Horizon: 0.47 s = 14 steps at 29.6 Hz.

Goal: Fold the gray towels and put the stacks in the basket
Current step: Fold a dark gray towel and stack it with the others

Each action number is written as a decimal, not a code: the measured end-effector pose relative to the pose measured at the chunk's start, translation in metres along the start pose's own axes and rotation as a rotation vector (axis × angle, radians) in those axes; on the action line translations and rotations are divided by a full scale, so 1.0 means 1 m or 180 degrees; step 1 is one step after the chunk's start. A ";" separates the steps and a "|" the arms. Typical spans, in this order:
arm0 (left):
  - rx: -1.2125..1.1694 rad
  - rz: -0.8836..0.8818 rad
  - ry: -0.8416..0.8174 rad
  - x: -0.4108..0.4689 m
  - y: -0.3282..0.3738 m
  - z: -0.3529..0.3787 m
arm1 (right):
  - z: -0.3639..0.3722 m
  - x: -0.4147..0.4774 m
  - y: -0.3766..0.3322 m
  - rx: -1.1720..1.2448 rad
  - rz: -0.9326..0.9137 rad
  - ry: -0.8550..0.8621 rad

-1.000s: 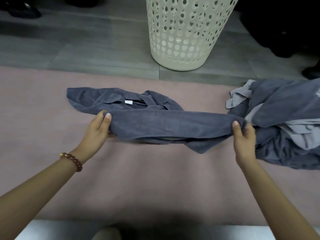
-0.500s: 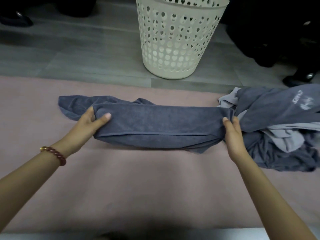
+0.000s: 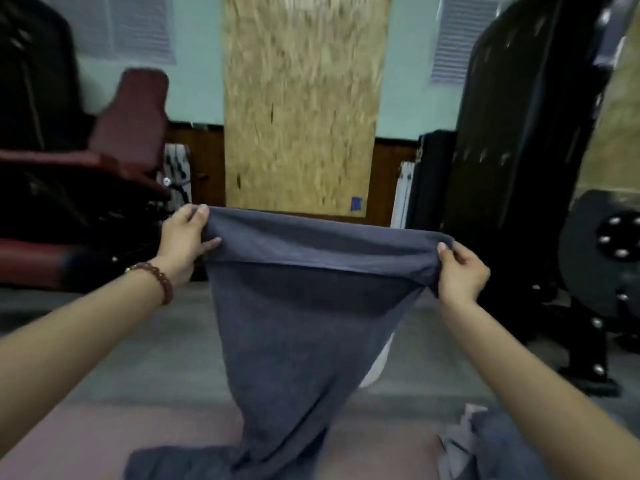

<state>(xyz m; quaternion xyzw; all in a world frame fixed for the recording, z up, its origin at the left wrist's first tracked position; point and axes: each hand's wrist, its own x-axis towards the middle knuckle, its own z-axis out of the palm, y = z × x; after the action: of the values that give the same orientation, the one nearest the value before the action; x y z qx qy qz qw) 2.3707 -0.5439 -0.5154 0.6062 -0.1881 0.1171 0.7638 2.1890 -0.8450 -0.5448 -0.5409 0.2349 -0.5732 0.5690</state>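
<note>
My left grip (image 3: 183, 237) and right grip (image 3: 460, 268) pinch the gray towel (image 3: 304, 323) by its top corners. It hangs, hiding most of the basket (image 3: 378, 363). A towel pile (image 3: 485, 441) lies at the counter's (image 3: 104, 441) right edge.

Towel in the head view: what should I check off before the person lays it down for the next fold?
1. Grip of the left hand on a top corner of the towel: ok, thumb and fingers pinch the edge.
2. Grip of the right hand on the other top corner: ok, pinched.
3. Top edge taut between the hands: ok, no sag.
4. Towel hanging flat: not ok, the top edge is rolled over and the cloth bunches narrower toward the bottom.
5. Lower end lifted off the mat: not ok, it lies crumpled there.
6. Basket ready: cannot tell, only a pale sliver shows behind the towel.
</note>
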 end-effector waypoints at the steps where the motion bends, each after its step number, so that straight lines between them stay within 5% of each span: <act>1: -0.0091 0.0146 -0.0010 0.017 0.032 0.007 | 0.015 0.012 -0.025 0.0297 0.0049 0.0110; 6: -0.0244 0.1060 0.0108 0.077 0.168 0.032 | 0.071 0.063 -0.147 0.1333 0.0102 0.0284; 14: 0.0272 0.1718 0.0580 0.104 0.244 0.048 | 0.093 0.099 -0.240 0.0890 -0.0702 0.0357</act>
<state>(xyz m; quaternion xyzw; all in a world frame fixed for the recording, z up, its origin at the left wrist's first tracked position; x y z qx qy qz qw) 2.3580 -0.5373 -0.2461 0.5529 -0.2681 0.3780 0.6925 2.1992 -0.8445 -0.2693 -0.4462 0.1236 -0.6884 0.5583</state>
